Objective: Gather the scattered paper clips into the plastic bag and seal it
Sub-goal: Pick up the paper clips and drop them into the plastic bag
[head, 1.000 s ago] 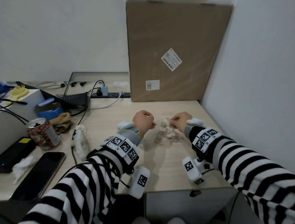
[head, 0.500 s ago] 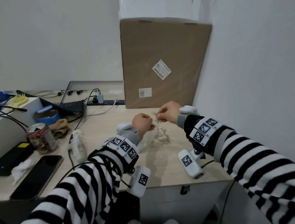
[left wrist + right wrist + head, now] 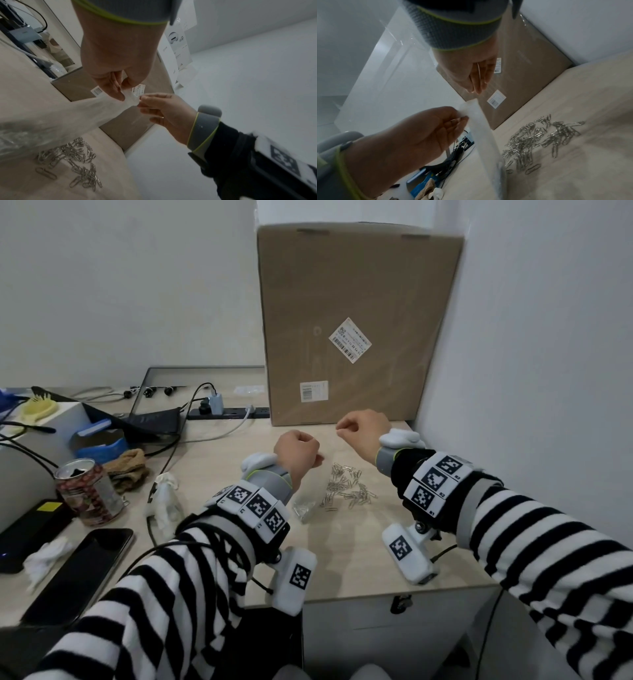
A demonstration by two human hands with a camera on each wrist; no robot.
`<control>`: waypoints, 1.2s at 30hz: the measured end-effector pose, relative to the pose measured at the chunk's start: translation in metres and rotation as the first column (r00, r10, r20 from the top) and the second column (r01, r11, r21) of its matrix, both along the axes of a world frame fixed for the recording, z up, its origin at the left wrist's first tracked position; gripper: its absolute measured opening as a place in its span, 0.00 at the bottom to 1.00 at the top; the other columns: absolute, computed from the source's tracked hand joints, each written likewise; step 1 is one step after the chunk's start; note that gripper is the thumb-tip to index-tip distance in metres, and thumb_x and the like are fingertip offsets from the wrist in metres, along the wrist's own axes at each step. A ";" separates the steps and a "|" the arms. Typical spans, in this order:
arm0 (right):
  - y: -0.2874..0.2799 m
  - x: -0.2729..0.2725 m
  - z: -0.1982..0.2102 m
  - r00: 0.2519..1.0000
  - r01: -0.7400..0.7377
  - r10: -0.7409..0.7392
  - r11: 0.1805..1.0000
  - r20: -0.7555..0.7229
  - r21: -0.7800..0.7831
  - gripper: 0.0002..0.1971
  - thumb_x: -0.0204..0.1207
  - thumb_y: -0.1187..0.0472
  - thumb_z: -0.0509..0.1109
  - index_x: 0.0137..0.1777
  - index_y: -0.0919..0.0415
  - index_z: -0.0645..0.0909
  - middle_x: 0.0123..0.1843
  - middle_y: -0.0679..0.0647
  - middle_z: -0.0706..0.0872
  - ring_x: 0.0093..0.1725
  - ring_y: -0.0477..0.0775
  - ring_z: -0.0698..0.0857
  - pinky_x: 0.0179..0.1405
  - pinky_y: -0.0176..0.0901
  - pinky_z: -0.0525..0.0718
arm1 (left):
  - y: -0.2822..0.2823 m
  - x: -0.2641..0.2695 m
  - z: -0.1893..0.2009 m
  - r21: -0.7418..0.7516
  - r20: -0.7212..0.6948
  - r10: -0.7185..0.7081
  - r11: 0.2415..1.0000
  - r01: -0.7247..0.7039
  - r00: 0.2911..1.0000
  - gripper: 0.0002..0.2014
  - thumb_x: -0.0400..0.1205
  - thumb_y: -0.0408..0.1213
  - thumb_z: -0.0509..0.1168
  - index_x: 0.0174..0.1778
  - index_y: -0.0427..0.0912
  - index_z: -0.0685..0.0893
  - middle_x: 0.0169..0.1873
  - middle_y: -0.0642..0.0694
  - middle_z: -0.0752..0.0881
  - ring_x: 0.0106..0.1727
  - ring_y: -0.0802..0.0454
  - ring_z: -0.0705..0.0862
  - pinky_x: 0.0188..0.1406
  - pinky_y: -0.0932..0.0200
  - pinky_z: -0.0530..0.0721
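Observation:
A pile of silver paper clips [image 3: 346,489] [image 3: 73,159] [image 3: 539,140] lies on the desk between my wrists. My left hand [image 3: 296,451] [image 3: 123,93] [image 3: 453,119] pinches the top edge of the clear plastic bag [image 3: 303,508] [image 3: 60,121] [image 3: 481,135]. The bag hangs down to the desk with a few clips in its bottom. My right hand [image 3: 339,431] [image 3: 141,100] [image 3: 476,89] hovers just above and right of the bag's mouth. Its fingertips are pressed together on a thin silvery sliver that looks like a paper clip.
A tall cardboard box [image 3: 352,337] stands right behind the hands, with a white wall close on the right. At the left are a drink can [image 3: 85,491], a phone [image 3: 78,573], a power strip [image 3: 233,413] with cables, and crumpled tissue [image 3: 164,501].
My right hand picked clips off the pile, rose to the bag's mouth, and now sits a little higher and further right. My left hand kept hold of the bag.

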State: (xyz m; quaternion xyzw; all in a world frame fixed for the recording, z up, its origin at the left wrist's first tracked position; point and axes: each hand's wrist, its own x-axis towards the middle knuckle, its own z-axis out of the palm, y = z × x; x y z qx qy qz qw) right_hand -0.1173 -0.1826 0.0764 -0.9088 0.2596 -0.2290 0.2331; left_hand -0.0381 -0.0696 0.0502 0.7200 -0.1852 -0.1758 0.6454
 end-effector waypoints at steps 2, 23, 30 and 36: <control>-0.011 0.003 -0.010 0.999 0.036 -0.035 0.999 -0.039 0.015 0.09 0.75 0.56 0.70 0.53 0.55 0.87 0.53 0.52 0.90 0.53 0.54 0.87 0.47 0.37 0.77 | 0.000 0.010 0.001 0.001 0.027 0.041 0.999 -0.041 0.999 0.09 0.80 0.26 0.58 0.36 0.40 0.77 0.28 0.41 0.82 0.28 0.51 0.83 0.40 0.55 0.88; -0.017 0.057 -0.093 0.721 -0.259 0.188 0.966 -0.667 -0.008 0.23 0.75 0.55 0.72 0.67 0.65 0.78 0.66 0.59 0.83 0.64 0.61 0.83 0.64 0.48 0.80 | -0.023 0.047 -0.021 0.053 0.064 -0.021 0.998 0.017 0.998 0.06 0.80 0.27 0.58 0.46 0.35 0.81 0.35 0.40 0.85 0.31 0.48 0.83 0.35 0.57 0.86; -0.027 0.044 -0.089 0.810 -0.136 0.132 0.990 -0.572 0.036 0.12 0.79 0.64 0.65 0.60 0.62 0.84 0.64 0.57 0.85 0.62 0.58 0.84 0.54 0.40 0.77 | -0.021 0.039 -0.020 0.050 0.054 -0.030 0.998 0.027 0.998 0.05 0.81 0.28 0.60 0.47 0.35 0.81 0.34 0.42 0.84 0.29 0.51 0.82 0.31 0.61 0.85; -0.033 0.020 -0.086 0.965 0.046 -0.013 0.992 -0.263 0.119 0.08 0.74 0.63 0.72 0.50 0.58 0.90 0.52 0.55 0.92 0.47 0.50 0.86 0.45 0.35 0.78 | -0.018 0.025 -0.019 0.059 0.062 -0.038 0.998 0.034 0.997 0.05 0.81 0.29 0.61 0.40 0.38 0.80 0.29 0.43 0.83 0.20 0.59 0.82 0.33 0.57 0.86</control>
